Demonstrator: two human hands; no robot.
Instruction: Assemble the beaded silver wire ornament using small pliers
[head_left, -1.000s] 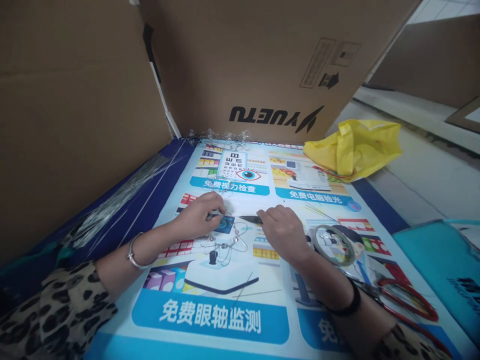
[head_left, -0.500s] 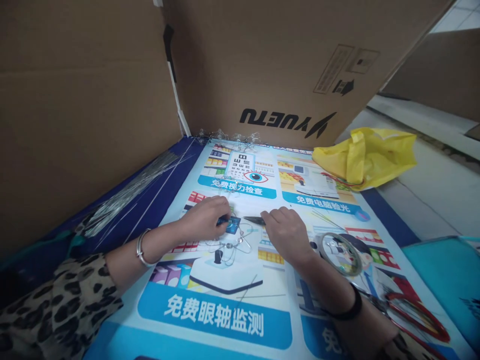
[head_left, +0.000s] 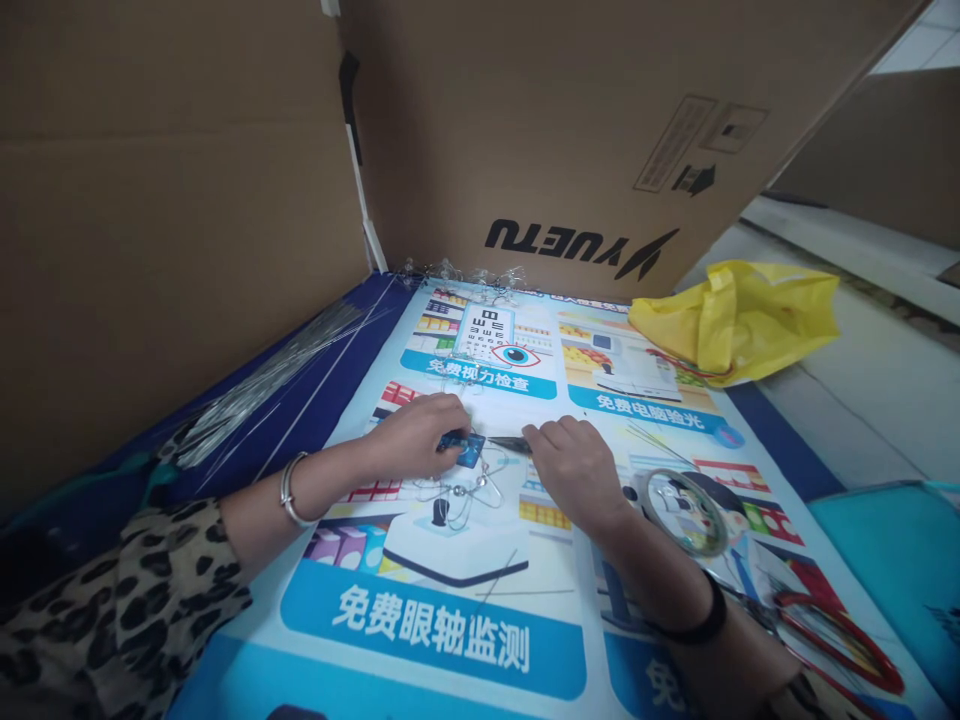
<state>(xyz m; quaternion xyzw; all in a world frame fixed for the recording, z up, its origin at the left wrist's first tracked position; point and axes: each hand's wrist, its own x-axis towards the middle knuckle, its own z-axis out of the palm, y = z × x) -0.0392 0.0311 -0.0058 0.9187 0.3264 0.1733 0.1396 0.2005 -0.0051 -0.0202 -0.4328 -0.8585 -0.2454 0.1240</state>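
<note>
My left hand (head_left: 426, 437) is closed, its fingertips pinched over thin wire near the middle of the printed sheet; the exact grip is partly hidden. Just below those fingers lies a wire piece with clear beads (head_left: 460, 490), bent into loops. My right hand (head_left: 576, 470) is wrapped round a pair of pliers whose pointed dark jaws (head_left: 508, 444) face my left fingers, a small gap apart. The handles are hidden in my palm. A small blue printed patch (head_left: 471, 451) shows beside my left fingertips.
Cardboard walls (head_left: 510, 120) enclose the back and left. A bundle of silvery wires (head_left: 255, 385) lies left. Beaded wire pieces (head_left: 465, 275) sit at the back. On the right are a yellow bag (head_left: 739, 320), a tape roll (head_left: 684, 512) and red-handled scissors (head_left: 836, 640).
The whole view has shifted slightly. Both hands keep nearly the same pose, with the plier tips still pointing at my left fingers.
</note>
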